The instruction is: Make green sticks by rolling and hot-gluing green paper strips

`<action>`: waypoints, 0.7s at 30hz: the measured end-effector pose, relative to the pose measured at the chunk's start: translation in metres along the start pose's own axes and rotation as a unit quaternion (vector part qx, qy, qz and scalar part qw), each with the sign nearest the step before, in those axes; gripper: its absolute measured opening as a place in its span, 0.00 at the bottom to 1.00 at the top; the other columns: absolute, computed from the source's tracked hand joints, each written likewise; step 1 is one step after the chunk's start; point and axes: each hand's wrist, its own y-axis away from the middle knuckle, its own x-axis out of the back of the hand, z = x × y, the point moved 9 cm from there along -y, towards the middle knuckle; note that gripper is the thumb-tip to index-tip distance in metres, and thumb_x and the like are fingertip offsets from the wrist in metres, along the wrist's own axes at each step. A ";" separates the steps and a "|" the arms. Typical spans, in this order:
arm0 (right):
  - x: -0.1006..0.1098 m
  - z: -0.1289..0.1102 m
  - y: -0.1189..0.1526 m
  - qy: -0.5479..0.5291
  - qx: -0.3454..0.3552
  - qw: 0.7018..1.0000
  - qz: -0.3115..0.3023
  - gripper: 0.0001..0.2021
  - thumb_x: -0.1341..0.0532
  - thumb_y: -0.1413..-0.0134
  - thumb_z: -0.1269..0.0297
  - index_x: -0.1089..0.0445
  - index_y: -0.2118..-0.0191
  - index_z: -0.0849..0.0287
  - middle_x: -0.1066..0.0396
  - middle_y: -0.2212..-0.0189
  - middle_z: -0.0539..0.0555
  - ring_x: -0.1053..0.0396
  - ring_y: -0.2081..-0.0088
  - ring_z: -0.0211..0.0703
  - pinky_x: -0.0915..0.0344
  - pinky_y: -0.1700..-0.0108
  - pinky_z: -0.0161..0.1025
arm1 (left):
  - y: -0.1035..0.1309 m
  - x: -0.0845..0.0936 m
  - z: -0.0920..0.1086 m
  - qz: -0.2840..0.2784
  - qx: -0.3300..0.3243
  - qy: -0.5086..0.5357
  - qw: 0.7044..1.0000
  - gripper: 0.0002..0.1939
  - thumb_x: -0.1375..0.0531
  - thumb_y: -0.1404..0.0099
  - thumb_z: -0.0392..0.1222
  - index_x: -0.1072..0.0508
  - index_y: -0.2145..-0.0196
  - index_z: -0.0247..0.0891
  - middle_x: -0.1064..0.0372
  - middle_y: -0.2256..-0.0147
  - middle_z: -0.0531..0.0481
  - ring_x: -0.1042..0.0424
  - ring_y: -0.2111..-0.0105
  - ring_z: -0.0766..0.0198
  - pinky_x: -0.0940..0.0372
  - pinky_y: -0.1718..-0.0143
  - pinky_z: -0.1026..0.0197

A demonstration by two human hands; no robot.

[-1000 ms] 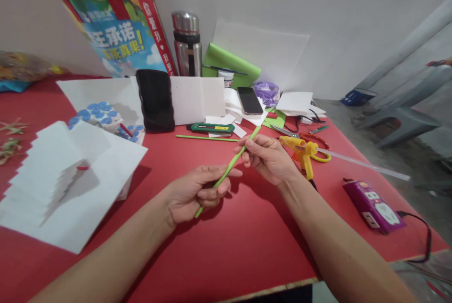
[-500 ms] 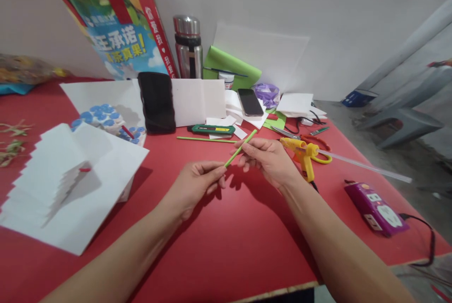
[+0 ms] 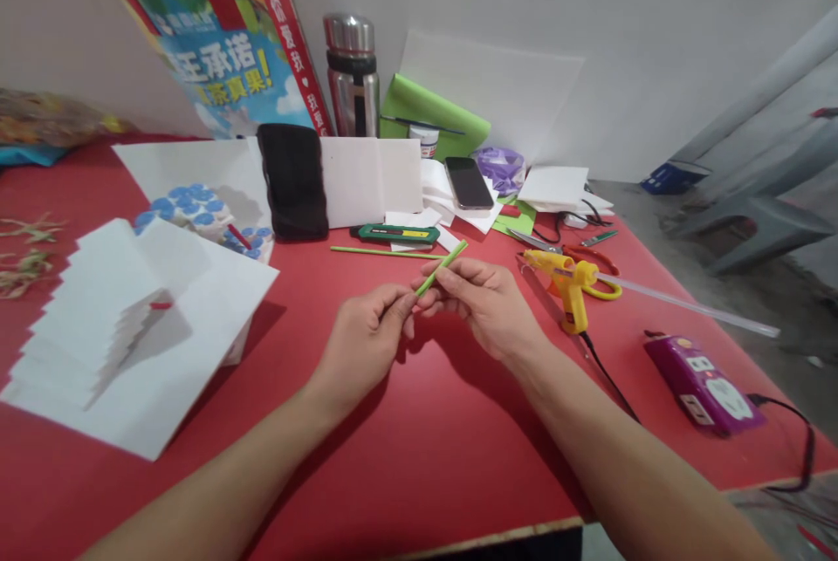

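Note:
A short, thin green stick (image 3: 443, 267) slants up to the right between my hands, over the red table (image 3: 406, 456). My left hand (image 3: 367, 330) pinches its lower end between thumb and fingers. The thumb and fingers of my right hand (image 3: 488, 304) close on it farther up, and its top end sticks out past them. Behind my hands a longer green strip (image 3: 383, 252) lies flat, just in front of a green utility knife (image 3: 399, 235).
A yellow glue gun (image 3: 566, 286) with a long clear stick, scissors (image 3: 608, 269) and a purple power strip (image 3: 704, 386) are at the right. Folded white paper (image 3: 189, 282) lies left. A black phone (image 3: 292, 183) and a steel bottle (image 3: 353, 77) stand behind.
My hands have come closer together on the green stick, with my right hand slightly lower along it. The whole view has shifted a little.

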 end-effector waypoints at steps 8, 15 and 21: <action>0.023 -0.012 -0.002 0.003 0.014 0.997 0.076 0.13 0.23 0.53 0.57 0.18 0.65 0.60 0.19 0.68 0.54 0.24 0.72 0.36 0.23 0.66 0.33 | -0.001 -0.004 -0.010 -0.026 0.045 0.015 0.999 0.21 0.42 0.29 0.48 0.31 0.78 0.37 0.35 0.82 0.55 0.39 0.83 0.72 0.45 0.79 0.66; 0.031 -0.012 -0.004 -0.004 -0.003 0.996 0.087 0.14 0.21 0.56 0.57 0.18 0.66 0.61 0.19 0.69 0.54 0.25 0.73 0.35 0.24 0.69 0.32 | 0.000 -0.017 -0.023 -0.071 0.115 0.067 0.989 0.17 0.43 0.29 0.48 0.29 0.74 0.37 0.35 0.83 0.56 0.44 0.87 0.73 0.49 0.83 0.67; 0.030 -0.005 -0.005 -0.018 -0.023 0.997 0.077 0.15 0.21 0.57 0.57 0.18 0.66 0.61 0.19 0.69 0.54 0.27 0.74 0.33 0.26 0.71 0.30 | 0.004 -0.019 -0.012 -0.089 0.031 0.012 0.995 0.15 0.47 0.26 0.46 0.30 0.68 0.38 0.32 0.80 0.56 0.36 0.85 0.72 0.40 0.79 0.68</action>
